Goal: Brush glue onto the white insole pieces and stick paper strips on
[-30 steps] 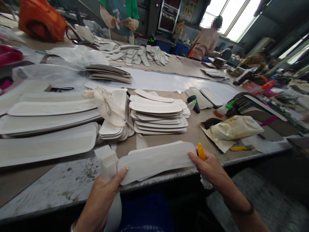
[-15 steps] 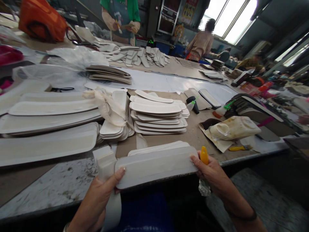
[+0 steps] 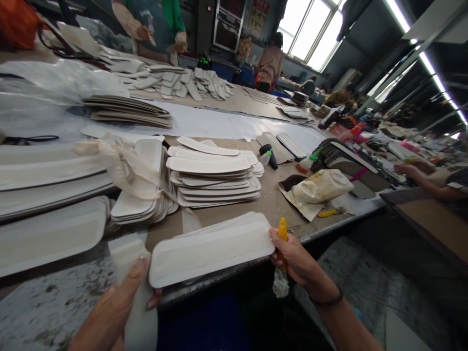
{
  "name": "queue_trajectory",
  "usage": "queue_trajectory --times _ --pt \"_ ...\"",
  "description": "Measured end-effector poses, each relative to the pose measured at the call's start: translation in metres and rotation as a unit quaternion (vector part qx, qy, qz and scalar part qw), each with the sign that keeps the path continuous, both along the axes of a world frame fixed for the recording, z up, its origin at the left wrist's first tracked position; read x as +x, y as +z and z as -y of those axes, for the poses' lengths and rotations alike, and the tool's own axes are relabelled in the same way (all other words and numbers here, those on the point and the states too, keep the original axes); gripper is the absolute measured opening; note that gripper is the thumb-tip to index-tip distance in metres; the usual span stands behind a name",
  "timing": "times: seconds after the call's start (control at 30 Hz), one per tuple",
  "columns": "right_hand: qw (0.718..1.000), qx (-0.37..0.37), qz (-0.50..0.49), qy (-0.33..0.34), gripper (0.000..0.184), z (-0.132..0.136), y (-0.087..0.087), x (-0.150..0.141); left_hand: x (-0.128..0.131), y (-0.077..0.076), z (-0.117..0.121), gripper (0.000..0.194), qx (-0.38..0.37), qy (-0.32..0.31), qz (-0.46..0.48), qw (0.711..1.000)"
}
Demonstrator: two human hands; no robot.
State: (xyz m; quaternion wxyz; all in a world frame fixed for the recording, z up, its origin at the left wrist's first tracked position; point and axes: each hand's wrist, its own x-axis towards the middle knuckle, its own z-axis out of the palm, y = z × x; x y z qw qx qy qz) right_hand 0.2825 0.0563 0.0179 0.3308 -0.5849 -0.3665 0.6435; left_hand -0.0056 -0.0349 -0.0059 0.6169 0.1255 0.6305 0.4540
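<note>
A long white panel (image 3: 212,251) with rounded corners lies slanted at the table's front edge, over other white pieces. My right hand (image 3: 294,256) pinches its right end. The same hand also holds a brush (image 3: 282,234) with a yellow handle upright, its whitish, crusted end hanging below the fingers. At the panel's left end, my left hand (image 3: 119,300) is closed on a bent white strip (image 3: 141,317), thumb in front and fingertips behind. The strip hangs down past the table edge. My left thumb is apart from the panel.
Stacks of white panels (image 3: 215,178) stand behind, with a pale glove-like cloth (image 3: 127,165) on one. To the right lie a stained plastic container (image 3: 321,185), a second yellow brush (image 3: 331,212) and small glue bottles (image 3: 266,157). A co-worker in green (image 3: 157,24) stands across the table.
My left thumb has come off the panel's left end and now rests on the white strip. My right hand keeps the panel and brush. The view has turned to the right.
</note>
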Motion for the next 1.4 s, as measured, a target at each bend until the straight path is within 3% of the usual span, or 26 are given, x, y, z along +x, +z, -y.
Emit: queue_trajectory --times 0.2,0.57,0.73,0.9,1.03,1.1,1.2,1.27,1.3,1.4 --pt "0.999 -0.021 0.031 -0.003 0.053 -0.001 -0.002 0.0 0.007 0.017 -0.004 0.043 0.034 0.039 0.045 0.998" --pt "0.991 -0.04 0.12 0.049 0.054 -0.009 -0.002 -0.002 0.003 0.014 -0.006 0.033 0.046 0.053 0.005 0.998" --pt "0.996 -0.035 0.055 0.056 0.052 -0.013 0.003 -0.007 -0.002 0.016 -0.011 0.029 0.035 0.077 0.096 0.992" --pt "0.997 -0.003 0.004 0.081 0.049 -0.043 0.028 -0.019 -0.016 0.032 -0.03 0.03 0.022 0.085 0.134 0.987" --pt "0.996 0.069 0.022 0.06 0.053 -0.093 0.062 -0.04 -0.025 0.052 -0.048 0.032 0.103 0.099 0.077 0.987" --pt "0.99 0.117 0.041 0.061 0.053 -0.123 0.074 -0.048 -0.026 0.056 -0.051 0.037 0.104 0.106 0.031 0.988" --pt "0.957 0.217 0.188 0.048 0.047 -0.158 0.077 -0.05 -0.022 0.043 -0.046 0.042 0.077 0.084 -0.027 0.993" --pt "0.924 0.272 0.269 0.012 0.045 -0.164 0.071 -0.045 -0.017 0.026 -0.038 0.044 0.061 0.058 -0.057 0.995" --pt "0.917 0.283 0.28 -0.004 0.045 -0.16 0.068 -0.043 -0.014 0.017 -0.032 0.044 0.054 0.045 -0.071 0.995" --pt "0.932 0.291 0.216 -0.003 0.05 -0.129 0.062 -0.039 -0.003 -0.004 -0.019 0.037 0.034 0.002 -0.116 0.993"
